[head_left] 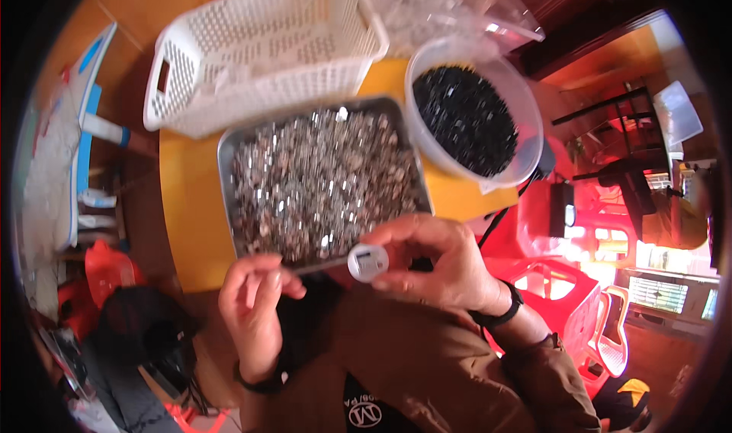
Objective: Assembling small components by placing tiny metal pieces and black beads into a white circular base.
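Between the thumb and fingertips of my right hand (pixel 435 264) is a small round whitish disc (pixel 368 263) with a dark bar-shaped mark on its face. It is held at the near edge of a metal tray (pixel 226 175) filled with many small shiny metal pieces (pixel 324 178). My left hand (pixel 258 303) is at the tray's near left corner, its fingers loosely bent and apart with nothing visible in them. Right of the tray stands a translucent round tub (pixel 526 139) holding many small black pieces (pixel 465 118).
Behind the tray a white perforated basket (pixel 267 36) stands across the yellow table (pixel 187 219). Clear plastic bags (pixel 427 10) lie at the back. Red plastic stools (pixel 553 299) are on the right, and a dark bag-like object (pixel 141 326) is at lower left.
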`<action>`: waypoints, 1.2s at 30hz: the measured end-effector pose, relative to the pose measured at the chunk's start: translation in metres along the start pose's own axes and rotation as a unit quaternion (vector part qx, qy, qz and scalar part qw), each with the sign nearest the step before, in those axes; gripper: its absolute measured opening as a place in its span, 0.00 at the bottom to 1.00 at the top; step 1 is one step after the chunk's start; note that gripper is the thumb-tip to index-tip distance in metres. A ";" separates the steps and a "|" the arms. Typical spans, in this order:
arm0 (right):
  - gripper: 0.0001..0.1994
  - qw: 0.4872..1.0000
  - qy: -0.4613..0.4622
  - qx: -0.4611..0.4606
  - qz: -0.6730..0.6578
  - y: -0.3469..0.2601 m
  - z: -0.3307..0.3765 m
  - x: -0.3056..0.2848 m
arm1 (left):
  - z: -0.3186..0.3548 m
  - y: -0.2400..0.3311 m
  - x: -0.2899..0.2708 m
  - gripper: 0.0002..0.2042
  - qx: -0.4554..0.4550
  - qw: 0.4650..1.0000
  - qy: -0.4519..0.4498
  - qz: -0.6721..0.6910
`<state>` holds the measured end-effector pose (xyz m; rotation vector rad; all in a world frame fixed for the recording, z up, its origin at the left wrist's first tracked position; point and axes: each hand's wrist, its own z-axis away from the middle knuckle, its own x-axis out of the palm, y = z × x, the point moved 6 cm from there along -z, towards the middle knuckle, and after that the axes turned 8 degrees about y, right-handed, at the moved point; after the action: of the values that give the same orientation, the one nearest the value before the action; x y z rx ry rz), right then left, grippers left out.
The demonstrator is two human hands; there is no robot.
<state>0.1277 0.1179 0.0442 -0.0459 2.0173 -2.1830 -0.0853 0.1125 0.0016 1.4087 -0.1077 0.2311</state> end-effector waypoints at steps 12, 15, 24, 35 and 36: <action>0.18 0.922 0.267 -0.130 0.249 -0.094 -0.085 -0.149 | 0.001 0.004 -0.008 0.06 -0.009 0.999 0.016 0.034; 0.20 0.890 0.343 -0.224 0.202 -0.110 -0.096 -0.144 | -0.001 0.003 -0.016 0.05 -0.011 0.999 0.034 0.039; 0.15 0.848 0.108 -0.288 0.433 -0.065 -0.182 -0.032 | -0.009 0.003 -0.017 0.07 -0.028 0.998 0.001 0.052; 0.14 0.822 -0.110 -0.049 0.557 0.024 -0.272 -0.003 | -0.002 0.008 -0.029 0.05 -0.032 0.999 0.007 0.032; 0.14 0.813 -0.102 -0.043 0.572 0.028 -0.274 -0.001 | -0.003 0.011 -0.027 0.05 -0.044 0.998 -0.009 0.033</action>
<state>0.0945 0.3865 -0.0071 0.7004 1.3725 -1.2179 -0.1142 0.1145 0.0062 1.3210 -0.1779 0.2648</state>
